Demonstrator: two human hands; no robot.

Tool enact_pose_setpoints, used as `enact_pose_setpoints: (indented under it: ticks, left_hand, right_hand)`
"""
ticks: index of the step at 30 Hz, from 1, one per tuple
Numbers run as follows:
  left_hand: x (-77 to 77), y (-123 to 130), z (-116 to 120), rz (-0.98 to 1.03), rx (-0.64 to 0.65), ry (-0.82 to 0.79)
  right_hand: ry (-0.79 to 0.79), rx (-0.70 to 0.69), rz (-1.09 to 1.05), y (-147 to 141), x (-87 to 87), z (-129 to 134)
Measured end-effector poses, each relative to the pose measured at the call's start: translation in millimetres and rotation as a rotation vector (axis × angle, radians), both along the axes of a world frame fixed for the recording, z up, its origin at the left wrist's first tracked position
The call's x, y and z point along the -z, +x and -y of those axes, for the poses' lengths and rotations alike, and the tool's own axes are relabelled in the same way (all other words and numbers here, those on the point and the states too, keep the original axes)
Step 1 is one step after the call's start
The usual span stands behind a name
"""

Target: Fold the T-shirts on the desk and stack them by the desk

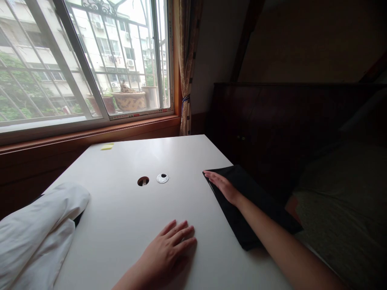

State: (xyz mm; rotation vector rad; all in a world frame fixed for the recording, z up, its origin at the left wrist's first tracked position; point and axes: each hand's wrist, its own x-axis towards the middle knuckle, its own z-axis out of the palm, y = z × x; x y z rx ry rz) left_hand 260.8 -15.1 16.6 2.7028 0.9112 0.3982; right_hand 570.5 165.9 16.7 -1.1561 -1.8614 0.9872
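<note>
My left hand (173,247) rests palm down on the white table (121,217), its fingers spread and holding nothing. Farther right, my right hand (222,186) lies on a flat, folded black cloth (242,225), fingers stretched out toward its far left corner. The cloth sits at the table's right edge and part of it reaches past that edge. My right forearm crosses over the cloth and hides some of it. Whether it is a garment, I cannot tell.
White fabric (39,225) lies heaped at the table's left side, with something dark under it. A round hole (143,181) and a metal ring cover (162,178) are mid-table. Yellow sticky notes (107,146) lie at the far edge. A dark cabinet (272,133) stands to the right.
</note>
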Motion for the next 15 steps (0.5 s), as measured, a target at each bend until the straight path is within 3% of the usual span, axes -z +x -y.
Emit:
enact_pose_setpoints:
  ticks: [4, 9, 12, 15]
  left_hand:
    - [2.2, 0.0, 0.1, 0.027, 0.002, 0.014]
    - [-1.4, -0.6, 1.3, 0.026, -0.002, -0.010]
    - [-3.7, -0.7, 2.1, 0.010, -0.007, -0.025]
    - [-4.0, -0.9, 2.4, 0.014, -0.008, -0.025]
  right_hand:
    - [-0.158, 0.105, -0.229, 52.0, 5.8, -18.6]
    - [0.007, 0.559, -0.042, 118.1, 15.5, -40.6]
    - [0.050, 0.686, 0.055, 132.7, 16.8, -46.7]
    - [0.092, 0.685, 0.161, 120.2, 22.4, -42.2]
